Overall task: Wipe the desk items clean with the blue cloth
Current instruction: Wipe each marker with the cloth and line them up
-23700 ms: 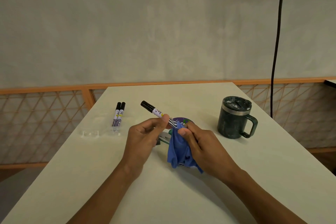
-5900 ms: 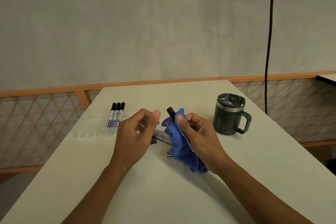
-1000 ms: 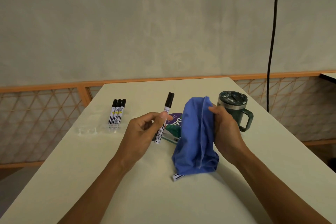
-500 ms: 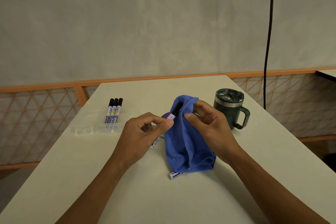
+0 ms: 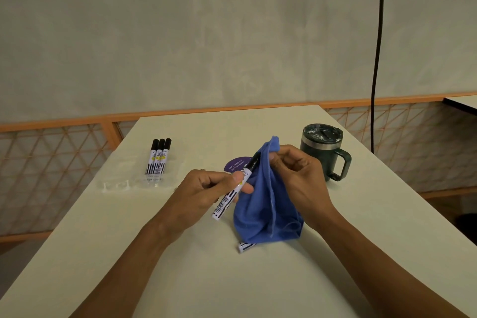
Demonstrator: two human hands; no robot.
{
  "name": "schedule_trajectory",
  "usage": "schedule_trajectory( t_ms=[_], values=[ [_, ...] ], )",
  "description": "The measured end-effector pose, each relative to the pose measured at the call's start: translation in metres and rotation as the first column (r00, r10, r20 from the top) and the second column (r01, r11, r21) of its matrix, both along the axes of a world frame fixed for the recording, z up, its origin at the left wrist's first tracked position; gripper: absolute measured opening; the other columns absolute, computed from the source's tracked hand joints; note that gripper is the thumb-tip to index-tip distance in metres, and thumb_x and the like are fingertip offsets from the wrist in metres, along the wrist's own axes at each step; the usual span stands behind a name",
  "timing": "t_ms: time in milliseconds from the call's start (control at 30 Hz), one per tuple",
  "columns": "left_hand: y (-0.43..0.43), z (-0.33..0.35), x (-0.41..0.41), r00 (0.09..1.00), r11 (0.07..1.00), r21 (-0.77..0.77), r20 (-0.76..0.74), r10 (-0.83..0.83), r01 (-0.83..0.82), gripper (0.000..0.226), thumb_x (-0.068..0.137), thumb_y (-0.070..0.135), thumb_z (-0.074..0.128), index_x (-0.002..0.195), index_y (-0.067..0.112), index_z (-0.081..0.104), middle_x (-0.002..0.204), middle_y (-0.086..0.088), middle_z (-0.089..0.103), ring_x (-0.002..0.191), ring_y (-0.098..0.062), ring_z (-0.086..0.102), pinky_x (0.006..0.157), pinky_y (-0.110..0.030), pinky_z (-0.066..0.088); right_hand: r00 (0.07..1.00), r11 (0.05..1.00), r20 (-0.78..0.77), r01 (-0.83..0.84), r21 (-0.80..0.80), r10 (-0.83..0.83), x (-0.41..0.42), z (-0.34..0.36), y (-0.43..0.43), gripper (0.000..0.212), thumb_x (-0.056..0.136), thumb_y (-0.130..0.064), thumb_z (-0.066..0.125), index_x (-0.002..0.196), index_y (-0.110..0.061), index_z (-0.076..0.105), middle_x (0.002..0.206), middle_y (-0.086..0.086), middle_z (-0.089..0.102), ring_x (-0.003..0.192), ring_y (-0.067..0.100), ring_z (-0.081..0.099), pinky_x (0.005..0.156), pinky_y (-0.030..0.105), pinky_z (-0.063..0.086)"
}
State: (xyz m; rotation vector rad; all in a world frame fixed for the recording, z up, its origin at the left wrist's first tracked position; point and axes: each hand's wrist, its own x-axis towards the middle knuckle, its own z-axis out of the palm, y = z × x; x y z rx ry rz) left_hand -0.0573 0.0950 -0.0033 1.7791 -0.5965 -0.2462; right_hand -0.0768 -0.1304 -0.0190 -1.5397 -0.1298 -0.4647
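While the left hand [image 5: 204, 190] pinched the seemingly light, stiff marker [image 5: 228, 200] at mid-barrel, the right hand [image 5: 296, 178] gripped the limp blue cloth [image 5: 263, 209], probably best bunched round the cap.

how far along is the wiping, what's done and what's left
Likely done: three markers lined up, far left. In hand: the left hand holds a fourth marker, cap against the blue cloth gripped by the right hand. Seemingly left: a marker end peeking from under the cloth, and the mug.
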Motion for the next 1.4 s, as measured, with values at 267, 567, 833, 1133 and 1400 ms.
schedule_trajectory(
  t_ms=[267,567,833,1133,1400],
  values=[
    [0.000,-0.002,0.003,0.996,0.993,-0.076,0.018,0.090,-0.089,0.026,0.097,0.044,0.072,0.100,0.022,0.087,0.104,-0.005,0.082,0.104,-0.034,0.074,0.103,-0.048,0.058,0.995,0.997,-0.068,-0.071,0.011,0.072,0.000,0.000,-0.001,0.024,0.100,-0.029,0.067,0.121,-0.023,0.075,0.111,-0.002,0.080,0.105,0.018,0.077,0.098,0.038,0.062],
    [0.002,-0.008,0.008,0.957,0.985,-0.079,0.236,0.167,-0.153,0.014,0.087,0.035,0.086,0.085,0.022,0.084,0.071,0.012,0.065,0.060,-0.012,0.036,0.060,-0.023,0.038,0.993,0.994,-0.048,-0.113,-0.008,0.112,-0.004,0.004,0.002,0.024,0.096,-0.027,0.073,0.115,-0.016,0.081,0.110,0.000,0.082,0.106,0.021,0.078,0.099,0.040,0.062],
    [0.000,-0.007,0.004,0.850,0.945,-0.061,0.422,0.316,-0.321,0.016,0.077,0.034,0.095,0.079,0.027,0.080,0.072,0.010,0.066,0.058,-0.008,0.053,0.061,-0.012,0.039,0.994,0.996,-0.072,-0.081,0.034,0.083,-0.005,0.006,0.006,0.026,0.095,-0.035,0.070,0.117,-0.022,0.078,0.105,-0.004,0.082,0.101,0.016,0.078,0.092,0.031,0.063],
    [0.001,-0.015,0.009,0.736,0.926,-0.005,0.605,0.304,-0.378,0.024,0.078,0.045,0.093,0.083,0.027,0.078,0.076,0.014,0.066,0.073,-0.012,0.070,0.062,-0.025,0.050,0.994,0.996,-0.089,-0.064,0.055,0.068,-0.004,0.005,0.008,0.015,0.094,-0.021,0.079,0.103,-0.010,0.083,0.100,0.004,0.082,0.097,0.021,0.079,0.089,0.031,0.064],
    [0.001,-0.016,0.010,0.716,0.923,-0.034,0.621,0.319,-0.382,0.023,0.079,0.045,0.092,0.083,0.027,0.079,0.075,0.015,0.065,0.072,-0.012,0.070,0.061,-0.030,0.053,0.992,0.996,-0.094,-0.086,0.017,0.087,-0.007,0.007,0.013,0.019,0.093,-0.020,0.080,0.112,-0.018,0.079,0.107,-0.004,0.082,0.103,0.014,0.078,0.089,0.026,0.062]
  ],
)
